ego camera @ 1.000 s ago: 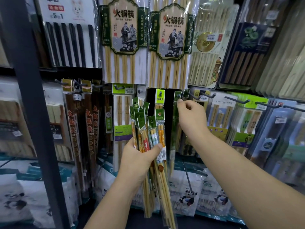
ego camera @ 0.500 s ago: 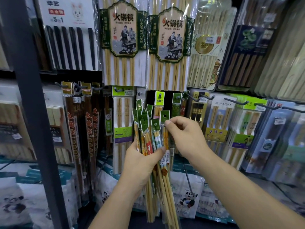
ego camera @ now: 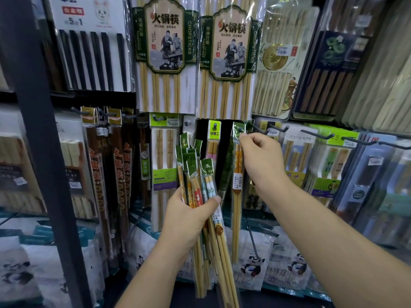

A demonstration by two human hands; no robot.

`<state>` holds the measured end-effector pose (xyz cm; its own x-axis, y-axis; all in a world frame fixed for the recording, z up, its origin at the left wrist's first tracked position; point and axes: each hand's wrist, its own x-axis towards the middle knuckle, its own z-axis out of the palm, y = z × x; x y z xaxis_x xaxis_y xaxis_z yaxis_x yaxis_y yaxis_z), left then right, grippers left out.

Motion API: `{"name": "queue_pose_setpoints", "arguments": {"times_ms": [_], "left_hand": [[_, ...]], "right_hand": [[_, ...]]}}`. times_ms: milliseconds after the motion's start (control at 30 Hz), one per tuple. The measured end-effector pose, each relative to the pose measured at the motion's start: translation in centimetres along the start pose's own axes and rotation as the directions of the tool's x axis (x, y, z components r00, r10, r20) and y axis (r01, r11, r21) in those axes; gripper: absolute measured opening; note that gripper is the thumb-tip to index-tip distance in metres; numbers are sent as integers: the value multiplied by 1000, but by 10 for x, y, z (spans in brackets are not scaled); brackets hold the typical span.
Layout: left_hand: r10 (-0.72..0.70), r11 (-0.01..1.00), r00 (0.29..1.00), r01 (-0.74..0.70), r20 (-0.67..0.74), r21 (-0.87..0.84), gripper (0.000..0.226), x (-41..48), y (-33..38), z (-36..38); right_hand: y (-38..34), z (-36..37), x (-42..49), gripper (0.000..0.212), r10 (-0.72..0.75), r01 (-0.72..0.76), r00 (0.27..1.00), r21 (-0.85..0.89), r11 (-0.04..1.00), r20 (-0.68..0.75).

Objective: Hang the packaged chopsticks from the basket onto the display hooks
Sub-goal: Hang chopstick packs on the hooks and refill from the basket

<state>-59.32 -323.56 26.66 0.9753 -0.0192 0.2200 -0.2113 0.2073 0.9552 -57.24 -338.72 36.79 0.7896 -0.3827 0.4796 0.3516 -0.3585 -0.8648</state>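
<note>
My left hand point(ego camera: 189, 216) grips a bundle of several green-topped chopstick packets point(ego camera: 195, 174) upright in front of the display. My right hand point(ego camera: 260, 158) pinches the top of a single packet point(ego camera: 236, 187) with orange-patterned bamboo chopsticks. Its green header card point(ego camera: 238, 130) is held up at a dark display hook point(ego camera: 241, 130) in the middle row, and the packet hangs straight down below my fingers. Whether the hook passes through the header hole I cannot tell. No basket is in view.
Two large hot-pot chopstick packs point(ego camera: 164, 54) hang above. More packets fill hooks to the left point(ego camera: 111, 152) and right point(ego camera: 320, 156). Bare hook tips point(ego camera: 315, 134) stick out on the right. A dark upright post point(ego camera: 35, 130) stands at the left.
My right hand pulled one packet from the bundle and lifted it up and right to the hook. The left hand kept the bundle almost still.
</note>
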Motion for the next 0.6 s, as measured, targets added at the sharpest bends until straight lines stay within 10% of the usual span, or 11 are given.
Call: {"name": "queue_pose_setpoints", "arguments": {"times_ms": [300,467,600], "left_hand": [[-1,1000,1000,1,-11,1,26,1,0,-3],[12,1000,999,-12,37,19,29,0,2,-2],[19,1000,999,-20,45,16,34,-1,2,-2]], "right_hand": [[14,1,-14,22,-8,0,995,-81,997,-101],[16,11,-41,23,31,-2,954,-100,995,297],[13,12,-42,23,-17,59,959,-140,988,282]]}}
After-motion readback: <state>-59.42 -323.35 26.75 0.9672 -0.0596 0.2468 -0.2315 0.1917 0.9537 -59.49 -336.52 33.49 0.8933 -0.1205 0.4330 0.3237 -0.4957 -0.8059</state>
